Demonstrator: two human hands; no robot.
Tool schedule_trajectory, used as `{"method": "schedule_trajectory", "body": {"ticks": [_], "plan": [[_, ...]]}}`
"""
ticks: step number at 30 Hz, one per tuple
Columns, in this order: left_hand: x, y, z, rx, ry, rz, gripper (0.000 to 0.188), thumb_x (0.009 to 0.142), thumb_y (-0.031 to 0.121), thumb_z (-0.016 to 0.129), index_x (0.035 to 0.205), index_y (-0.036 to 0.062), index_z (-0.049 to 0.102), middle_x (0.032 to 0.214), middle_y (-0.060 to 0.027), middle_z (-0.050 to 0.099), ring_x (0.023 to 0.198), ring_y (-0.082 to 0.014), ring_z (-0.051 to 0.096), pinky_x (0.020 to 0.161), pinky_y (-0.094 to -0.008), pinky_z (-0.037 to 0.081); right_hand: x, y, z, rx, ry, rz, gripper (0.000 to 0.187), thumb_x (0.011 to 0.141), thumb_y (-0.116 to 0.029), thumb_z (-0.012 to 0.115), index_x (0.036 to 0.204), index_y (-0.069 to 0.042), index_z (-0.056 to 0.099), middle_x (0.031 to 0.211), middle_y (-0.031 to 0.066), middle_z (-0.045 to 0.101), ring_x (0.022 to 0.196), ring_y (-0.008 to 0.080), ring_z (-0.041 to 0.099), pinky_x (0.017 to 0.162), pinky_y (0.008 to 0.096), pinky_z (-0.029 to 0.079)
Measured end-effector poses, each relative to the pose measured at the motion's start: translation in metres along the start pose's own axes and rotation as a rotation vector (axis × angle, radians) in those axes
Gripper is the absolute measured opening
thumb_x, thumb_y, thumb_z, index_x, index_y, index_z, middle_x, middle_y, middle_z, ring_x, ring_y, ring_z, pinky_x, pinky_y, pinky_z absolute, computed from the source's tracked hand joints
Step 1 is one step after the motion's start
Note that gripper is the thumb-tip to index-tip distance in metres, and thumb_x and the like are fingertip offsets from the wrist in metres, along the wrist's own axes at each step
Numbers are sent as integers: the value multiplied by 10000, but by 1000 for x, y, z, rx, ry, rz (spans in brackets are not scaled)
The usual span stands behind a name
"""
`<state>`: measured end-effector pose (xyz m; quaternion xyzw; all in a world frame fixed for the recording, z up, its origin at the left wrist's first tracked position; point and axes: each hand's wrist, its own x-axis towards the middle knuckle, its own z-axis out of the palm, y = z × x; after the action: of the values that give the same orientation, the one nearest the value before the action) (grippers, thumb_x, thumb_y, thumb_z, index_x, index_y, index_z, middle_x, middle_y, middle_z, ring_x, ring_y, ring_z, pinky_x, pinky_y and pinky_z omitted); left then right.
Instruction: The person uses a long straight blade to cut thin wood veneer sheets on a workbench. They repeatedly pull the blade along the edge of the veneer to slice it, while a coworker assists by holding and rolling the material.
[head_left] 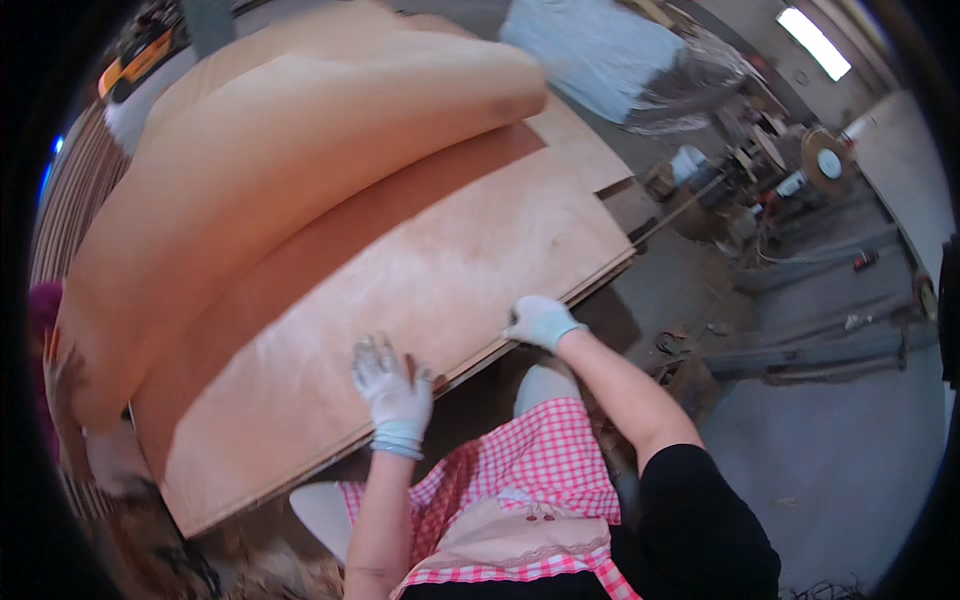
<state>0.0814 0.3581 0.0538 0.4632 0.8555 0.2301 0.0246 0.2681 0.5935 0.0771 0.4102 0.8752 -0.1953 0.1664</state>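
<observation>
A stack of thin wood veneer sheets [480, 250] lies in front of me, its near edge running up to the right. My left hand [393, 397], in a white glove, rests on the top sheet near that edge with its fingers spread. Farther right, my right hand [541, 322], also gloved, is closed at the sheet's near edge; its fingertips are partly hidden. Over the far part of the stack, a large veneer sheet [270, 170] is bent up in a rolling curve and casts a shadow. It is slightly blurred.
At the left rim, a co-worker's hand [68, 385] is by the curved sheet's end. Stacked sheets [75, 215] stand behind it. A plastic-covered pile [590, 60] is at the back. Machinery with a round disc [826, 162] and metal rails [810, 355] lie to the right.
</observation>
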Motion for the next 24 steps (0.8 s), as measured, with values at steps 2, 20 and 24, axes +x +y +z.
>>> {"method": "schedule_trajectory", "body": {"ticks": [2,20,24], "plan": [[16,36,32,21,-102,28,930,860,401,693,1554,-61,282,1598,-303,298,1511,-443,230,1251,-524,143,-3,0,2,13,28,-16,386,802,-400,701,977,-66,783,1037,219,731,995,378,709,891,467,562],[17,43,55,158,-63,20,869,834,421,759,1483,-55,431,1522,-275,449,1425,-432,396,1213,-520,251,43,323,-47,287,540,705,292,909,-268,666,1103,-60,729,1149,222,712,1093,407,674,929,486,538],[-23,27,64,-116,-47,-155,415,883,380,736,1099,26,717,1004,-247,711,942,-473,666,831,-504,541,16,280,-27,622,984,609,333,948,-258,656,1129,20,681,1128,278,698,1072,439,664,909,460,517]]}}
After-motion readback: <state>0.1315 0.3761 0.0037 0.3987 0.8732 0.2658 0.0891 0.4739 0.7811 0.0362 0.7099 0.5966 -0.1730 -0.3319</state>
